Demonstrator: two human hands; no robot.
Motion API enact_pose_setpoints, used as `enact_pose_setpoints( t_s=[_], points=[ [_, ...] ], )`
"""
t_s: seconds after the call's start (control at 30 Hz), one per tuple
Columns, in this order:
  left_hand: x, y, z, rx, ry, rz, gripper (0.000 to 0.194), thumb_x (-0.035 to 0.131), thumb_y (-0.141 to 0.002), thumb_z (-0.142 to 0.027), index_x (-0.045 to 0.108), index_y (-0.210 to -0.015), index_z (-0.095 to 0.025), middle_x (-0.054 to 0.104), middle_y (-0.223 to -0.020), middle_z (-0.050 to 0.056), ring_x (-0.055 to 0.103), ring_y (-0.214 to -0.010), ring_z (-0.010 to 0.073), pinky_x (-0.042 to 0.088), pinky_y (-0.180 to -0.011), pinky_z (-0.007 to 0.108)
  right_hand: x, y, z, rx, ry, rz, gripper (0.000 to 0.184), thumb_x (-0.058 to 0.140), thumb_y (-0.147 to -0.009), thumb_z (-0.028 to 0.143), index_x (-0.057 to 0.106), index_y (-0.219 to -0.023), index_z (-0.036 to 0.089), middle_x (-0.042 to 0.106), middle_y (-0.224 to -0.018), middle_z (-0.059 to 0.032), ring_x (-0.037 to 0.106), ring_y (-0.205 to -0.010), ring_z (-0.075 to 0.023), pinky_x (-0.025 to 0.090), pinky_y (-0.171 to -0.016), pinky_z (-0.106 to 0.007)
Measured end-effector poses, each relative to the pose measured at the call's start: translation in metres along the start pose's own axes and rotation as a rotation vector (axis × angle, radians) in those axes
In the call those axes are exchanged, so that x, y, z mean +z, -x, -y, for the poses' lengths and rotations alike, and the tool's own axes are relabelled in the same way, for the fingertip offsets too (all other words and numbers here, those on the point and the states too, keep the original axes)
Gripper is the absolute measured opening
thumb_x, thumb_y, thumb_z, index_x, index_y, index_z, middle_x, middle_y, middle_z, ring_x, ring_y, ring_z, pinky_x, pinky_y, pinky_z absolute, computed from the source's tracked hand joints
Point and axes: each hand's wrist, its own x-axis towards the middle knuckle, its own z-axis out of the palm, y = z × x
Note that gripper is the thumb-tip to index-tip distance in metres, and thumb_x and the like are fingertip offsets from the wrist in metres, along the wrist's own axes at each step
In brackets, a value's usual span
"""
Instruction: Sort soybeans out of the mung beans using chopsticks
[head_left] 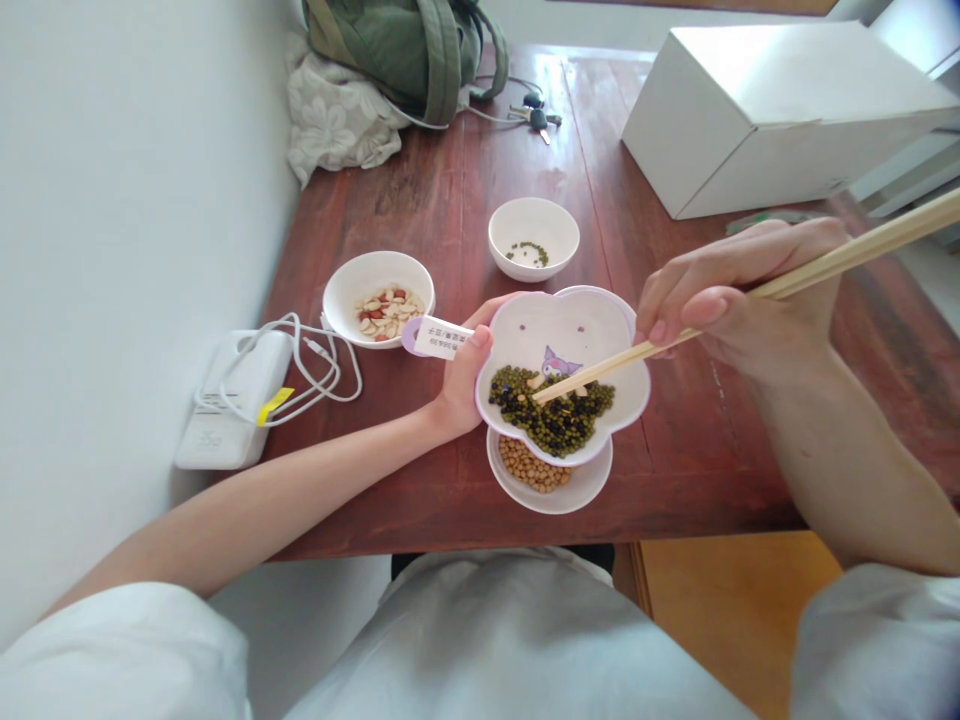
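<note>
My left hand (465,378) grips the tab of a white flower-shaped bowl (562,312) with a purple rim and a cartoon print. Green mung beans mixed with black beans (551,412) lie in that bowl. My right hand (739,292) holds wooden chopsticks (847,262), whose tips rest among the beans. Partly under the flower-shaped bowl sits a white dish (581,490) holding yellow soybeans (527,465). A white bowl of peanuts (375,278) stands left of my left hand. Behind it, a white bowl (532,222) holds a few mung beans (527,253).
The bowls stand on a reddish-brown wooden table (660,440) beside a white wall (135,250). A white cardboard box (772,120) is at back right. A white charger (232,400) with a cable, keys (534,118), a green backpack (412,50) and a floral cloth (337,110) lie nearby.
</note>
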Motion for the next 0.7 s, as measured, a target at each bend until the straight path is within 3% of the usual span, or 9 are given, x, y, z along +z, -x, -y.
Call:
enact_pose_setpoints(
  t_s=[0.3,0.7],
  points=[
    [-0.001,0.000,0.002,-0.003,-0.006,-0.002,0.060,0.061,-0.091,-0.079,0.082,-0.119,-0.030,0.081,-0.138,0.011,0.061,-0.154,0.0463,0.059,-0.120,0.061,-0.002,-0.001,0.002,0.082,0.160,0.127,0.033,0.089,-0.095,0.035,0.085,-0.069,0.015,0.073,-0.055,-0.0033,0.067,-0.046,-0.0112,0.045,-0.041,-0.019],
    [0.000,-0.001,0.003,0.008,0.009,0.003,0.055,0.061,-0.093,-0.077,0.081,-0.116,-0.031,0.081,-0.136,0.012,0.064,-0.152,0.0467,0.060,-0.119,0.061,0.008,0.002,-0.003,0.105,0.080,0.141,0.025,0.094,-0.090,0.029,0.085,-0.072,0.013,0.079,-0.063,-0.0072,0.069,-0.048,-0.0124,0.050,-0.044,-0.019]
  ],
)
